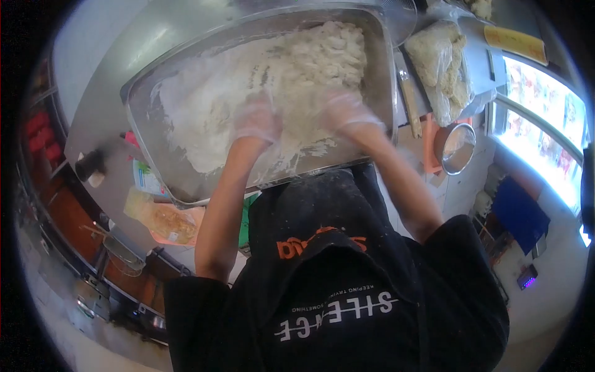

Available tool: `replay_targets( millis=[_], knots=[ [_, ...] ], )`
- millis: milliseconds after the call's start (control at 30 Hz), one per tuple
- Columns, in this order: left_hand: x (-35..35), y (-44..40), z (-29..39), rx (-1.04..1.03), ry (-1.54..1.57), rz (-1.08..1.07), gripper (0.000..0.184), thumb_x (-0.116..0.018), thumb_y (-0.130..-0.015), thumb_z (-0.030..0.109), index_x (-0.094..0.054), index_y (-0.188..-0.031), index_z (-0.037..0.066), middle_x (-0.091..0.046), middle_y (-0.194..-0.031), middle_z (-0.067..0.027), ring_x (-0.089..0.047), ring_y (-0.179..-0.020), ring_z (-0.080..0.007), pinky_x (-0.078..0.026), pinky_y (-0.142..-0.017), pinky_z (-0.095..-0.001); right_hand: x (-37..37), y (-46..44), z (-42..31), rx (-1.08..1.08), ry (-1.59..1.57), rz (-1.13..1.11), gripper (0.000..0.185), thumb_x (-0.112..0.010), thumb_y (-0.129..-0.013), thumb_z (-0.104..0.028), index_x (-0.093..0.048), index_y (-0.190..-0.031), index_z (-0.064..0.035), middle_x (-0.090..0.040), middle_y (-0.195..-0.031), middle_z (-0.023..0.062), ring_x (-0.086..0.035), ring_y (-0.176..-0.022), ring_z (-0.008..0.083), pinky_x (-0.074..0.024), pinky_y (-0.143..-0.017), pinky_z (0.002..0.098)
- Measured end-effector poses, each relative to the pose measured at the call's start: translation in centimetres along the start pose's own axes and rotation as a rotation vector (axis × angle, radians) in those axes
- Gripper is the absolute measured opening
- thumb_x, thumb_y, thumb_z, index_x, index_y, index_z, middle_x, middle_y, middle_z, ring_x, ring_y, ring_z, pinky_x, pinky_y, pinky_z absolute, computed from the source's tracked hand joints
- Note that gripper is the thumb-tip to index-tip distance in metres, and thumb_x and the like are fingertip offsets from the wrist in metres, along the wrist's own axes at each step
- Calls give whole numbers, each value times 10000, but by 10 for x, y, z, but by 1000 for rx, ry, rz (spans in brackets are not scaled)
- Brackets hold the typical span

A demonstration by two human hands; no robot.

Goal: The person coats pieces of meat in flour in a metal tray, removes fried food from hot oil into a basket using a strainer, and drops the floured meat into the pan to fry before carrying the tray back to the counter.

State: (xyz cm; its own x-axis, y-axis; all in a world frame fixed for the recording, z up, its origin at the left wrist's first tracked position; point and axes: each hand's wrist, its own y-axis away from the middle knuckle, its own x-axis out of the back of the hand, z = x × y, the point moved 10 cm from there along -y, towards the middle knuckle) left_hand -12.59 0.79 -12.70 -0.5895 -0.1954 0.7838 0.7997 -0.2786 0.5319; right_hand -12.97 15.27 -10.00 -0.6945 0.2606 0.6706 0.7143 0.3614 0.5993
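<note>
A large metal tray [139, 118] holds a wide layer of white flour [198, 105]. Flour-coated lumps [334, 53] are heaped toward its far right corner; their kind cannot be made out. My left hand [257, 116], in a clear plastic glove, is in the flour near the tray's middle. To its right, my gloved right hand [350, 111] is at the near side of the lumps. Motion smears the fingers of both hands, so whether they hold anything is hidden.
Right of the tray are a wooden-handled tool [409, 99] and a plastic bag of pale, doughy-looking stuff [440, 68]. A metal bowl [457, 149] stands lower right. At the left, packages [176, 220] lie below the tray, and a wire strainer [124, 254] sits farther down.
</note>
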Motion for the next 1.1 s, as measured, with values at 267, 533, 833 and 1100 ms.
replay_targets(
  millis=[267, 533, 833, 1100],
  knots=[
    [-71, 35, -1, -50, -265, -202, 560, -581, -833, 185, -458, -1330, -40, -507, -1301, -241, -492, -1224, -355, -408, -1010, -448, -61, 14, -18, 29, 23, -38, 394, -498, -854, -95, -567, -1240, -66, -598, -1121, 289, -620, -1020, 400, -489, -912, 450],
    [-40, 38, -18, 13, -208, -135, 259, -595, -834, 189, -606, -1034, 26, -658, -1028, -190, -630, -982, -358, -509, -840, -415, -55, 9, 5, -71, 257, -211, 320, -491, -860, -102, -631, -1142, -46, -650, -1028, 261, -631, -1027, 382, -531, -840, 446],
    [93, 14, 38, -261, 417, 440, 235, -593, -846, 162, -611, -1050, 47, -645, -991, -216, -627, -955, -363, -507, -839, -423, 107, 59, -2, -144, -115, 461, 266, -528, -877, -155, -619, -1090, -23, -646, -1048, 199, -619, -1006, 372, -489, -902, 443],
    [-66, 28, 30, -162, 6, -184, 350, -669, -732, 103, -620, -1062, -2, -620, -1035, -266, -641, -958, -382, -532, -825, -423, -77, 0, -32, 60, 35, 25, 308, -489, -865, -107, -596, -1149, -51, -609, -1133, 217, -596, -1043, 393, -471, -912, 463]
  ],
)
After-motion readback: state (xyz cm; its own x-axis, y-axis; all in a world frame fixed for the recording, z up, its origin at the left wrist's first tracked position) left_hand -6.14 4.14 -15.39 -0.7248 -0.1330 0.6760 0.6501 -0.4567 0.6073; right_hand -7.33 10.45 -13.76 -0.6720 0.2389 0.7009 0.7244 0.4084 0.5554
